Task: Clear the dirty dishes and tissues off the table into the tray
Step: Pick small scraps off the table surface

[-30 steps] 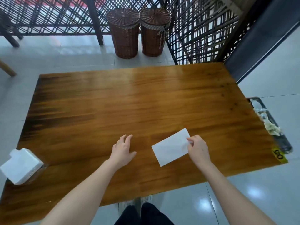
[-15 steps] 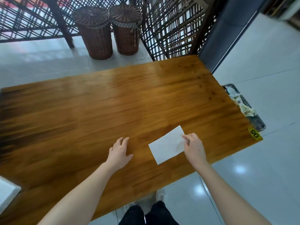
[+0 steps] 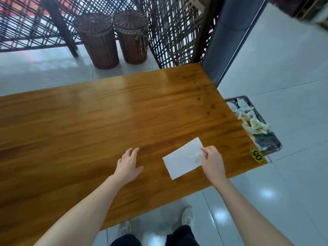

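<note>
1. A pinching grip: the right hand held the white tissue by its right edge, flat on the table.
2. The left hand rested on the table, its grip released.
3. The table hid part of the tray beyond its right end; the contents were blurred.

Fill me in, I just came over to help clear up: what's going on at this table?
A person is clearing the wooden table. Their right hand pinches the edge of a flat white tissue lying on the tabletop, while the left hand rests open on the wood beside it. The metal tray off the table's right end holds small dishes and crumpled tissues.
</note>
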A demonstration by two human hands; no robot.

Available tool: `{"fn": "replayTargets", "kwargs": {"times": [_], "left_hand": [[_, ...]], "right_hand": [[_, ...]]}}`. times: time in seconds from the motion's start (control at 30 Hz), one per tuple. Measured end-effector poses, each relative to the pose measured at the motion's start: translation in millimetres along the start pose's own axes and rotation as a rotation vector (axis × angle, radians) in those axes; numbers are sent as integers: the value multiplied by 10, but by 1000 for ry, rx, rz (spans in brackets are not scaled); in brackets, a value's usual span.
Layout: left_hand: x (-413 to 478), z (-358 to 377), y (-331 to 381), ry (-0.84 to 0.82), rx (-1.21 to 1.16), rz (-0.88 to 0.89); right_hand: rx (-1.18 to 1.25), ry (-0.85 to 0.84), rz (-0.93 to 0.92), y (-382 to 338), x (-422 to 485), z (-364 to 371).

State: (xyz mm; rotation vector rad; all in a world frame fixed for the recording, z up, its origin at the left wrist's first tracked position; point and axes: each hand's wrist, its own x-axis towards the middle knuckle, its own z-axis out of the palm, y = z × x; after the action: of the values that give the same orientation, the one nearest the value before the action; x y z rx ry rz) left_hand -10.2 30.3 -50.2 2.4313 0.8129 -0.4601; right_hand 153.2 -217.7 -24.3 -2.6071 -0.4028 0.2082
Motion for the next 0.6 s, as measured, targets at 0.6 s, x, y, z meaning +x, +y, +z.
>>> {"fn": "replayTargets", "kwargs": {"times": [0.6], "left_hand": [[67, 593, 1321, 60, -93, -146]], "right_hand": [[-56, -122, -184, 1067, 963, -716]]}}
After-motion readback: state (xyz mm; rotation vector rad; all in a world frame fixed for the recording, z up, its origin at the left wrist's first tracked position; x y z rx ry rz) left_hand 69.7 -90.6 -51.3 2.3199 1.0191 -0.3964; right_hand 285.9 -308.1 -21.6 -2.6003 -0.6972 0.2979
